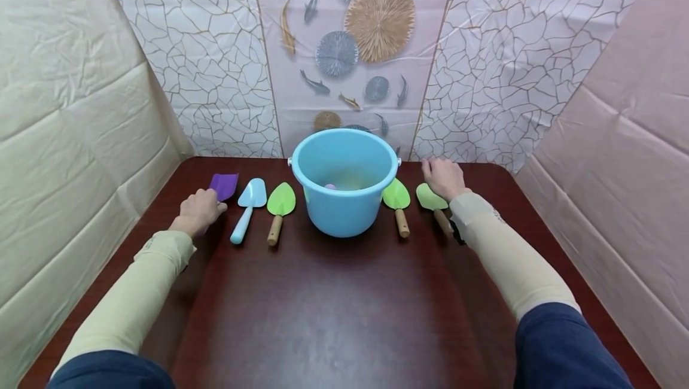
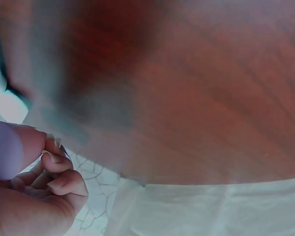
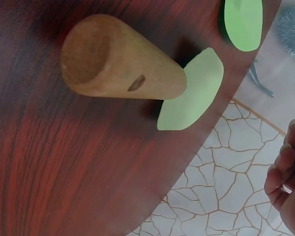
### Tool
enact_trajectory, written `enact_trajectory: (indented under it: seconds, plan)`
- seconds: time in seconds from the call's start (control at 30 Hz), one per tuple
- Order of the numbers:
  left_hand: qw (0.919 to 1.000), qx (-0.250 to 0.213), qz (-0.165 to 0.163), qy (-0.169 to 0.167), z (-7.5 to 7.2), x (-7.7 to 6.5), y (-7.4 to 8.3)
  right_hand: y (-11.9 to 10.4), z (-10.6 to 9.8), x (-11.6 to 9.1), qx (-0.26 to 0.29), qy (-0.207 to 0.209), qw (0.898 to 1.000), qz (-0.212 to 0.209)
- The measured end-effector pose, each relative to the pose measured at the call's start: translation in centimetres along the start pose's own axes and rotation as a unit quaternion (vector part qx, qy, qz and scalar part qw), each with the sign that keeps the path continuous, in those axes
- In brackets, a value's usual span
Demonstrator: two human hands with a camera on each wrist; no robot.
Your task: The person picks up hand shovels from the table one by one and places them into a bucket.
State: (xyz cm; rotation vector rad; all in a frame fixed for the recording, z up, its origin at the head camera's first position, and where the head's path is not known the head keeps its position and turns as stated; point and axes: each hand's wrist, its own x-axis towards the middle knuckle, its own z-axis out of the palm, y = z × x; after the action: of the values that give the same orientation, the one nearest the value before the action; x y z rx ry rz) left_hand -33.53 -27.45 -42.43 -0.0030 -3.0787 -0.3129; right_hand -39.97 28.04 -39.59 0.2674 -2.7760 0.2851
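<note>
My left hand [image 1: 199,209] grips a purple toy shovel [image 1: 223,185] by its handle at the left of the table. In the left wrist view the rounded end of the purple handle [image 2: 5,150] sticks out of the curled fingers [image 2: 69,183]. Above the light green trowel [image 1: 430,196], my right hand [image 1: 444,178] hovers with loosely bent fingers. The right wrist view shows that trowel's wooden handle [image 3: 123,61] apart from the hand.
A light blue bucket [image 1: 344,209] stands mid-table, with a partly hidden purple item [image 1: 330,187] inside. Left of it lie a blue trowel [image 1: 243,224] and a green trowel [image 1: 281,198]; another green trowel [image 1: 397,194] lies right. Fabric walls [image 1: 64,137] border the dark red table [image 1: 344,305].
</note>
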Motion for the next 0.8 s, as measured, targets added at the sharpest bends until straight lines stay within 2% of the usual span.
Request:
enact_trajectory:
  seconds: [0.3,0.5,0.8]
  plan:
    - [0.9997,-0.013,0.004,0.022,-1.8,0.7,1.4,0.0,-0.1,-0.2,-0.003,-0.001,1.0,-0.002]
    - [0.9996,-0.025,0.008,0.014,-3.1,0.9,2.2,0.1,-0.2,-0.3,-0.003,-0.004,1.0,-0.004]
    - [0.9989,-0.011,0.022,0.04,-5.3,1.6,3.0,0.0,-0.4,0.0,-0.004,-0.009,1.0,-0.005]
